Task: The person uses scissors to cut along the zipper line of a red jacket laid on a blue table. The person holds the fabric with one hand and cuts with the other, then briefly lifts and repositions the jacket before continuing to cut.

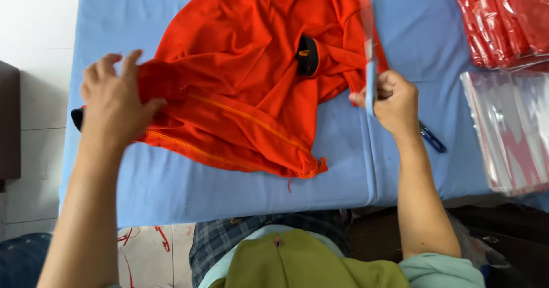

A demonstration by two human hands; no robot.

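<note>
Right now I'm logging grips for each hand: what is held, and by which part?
Left hand grips the orange shirt at its folded left edge. Right hand holds a flat light-blue strip by its lower end.

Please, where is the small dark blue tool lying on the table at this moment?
In the head view, the dark blue tool lies on the blue table cover, beside the right hand, left of the clear plastic bags.

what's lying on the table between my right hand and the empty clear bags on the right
In the head view, a small dark blue tool, likely a thread snipper, lies on the blue table cover between your right hand and the clear bags.
</note>
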